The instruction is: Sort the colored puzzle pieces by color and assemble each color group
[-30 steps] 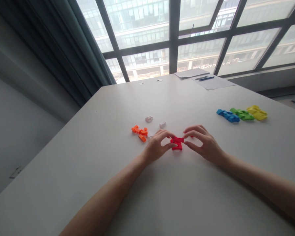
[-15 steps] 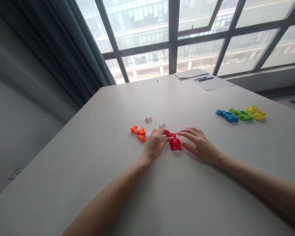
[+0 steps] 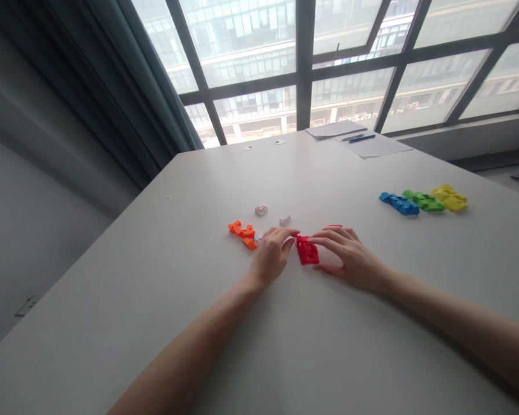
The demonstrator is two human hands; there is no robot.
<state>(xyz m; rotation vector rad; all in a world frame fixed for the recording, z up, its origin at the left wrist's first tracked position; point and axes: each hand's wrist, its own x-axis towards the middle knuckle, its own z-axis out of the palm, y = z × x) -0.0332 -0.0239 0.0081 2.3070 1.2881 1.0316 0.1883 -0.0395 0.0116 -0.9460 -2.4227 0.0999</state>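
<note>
Over on the left I see orange plastic pieces (image 3: 242, 231) on the white table (image 3: 328, 334). Next comes the left hand (image 3: 273, 251), wrist low, thumb and forefinger bent toward the left edge of the red plastic pieces (image 3: 304, 253), which lie together between both hands. Those seem to be getting lined up; the next move probably calls for gentle, even pressure. The right hand (image 3: 350, 253) arches in, forefinger above, thumb near the lower corner. Whether either hand's fingers actually grip, I can't tell. Farther right sit blue pieces (image 3: 400, 204).
</note>
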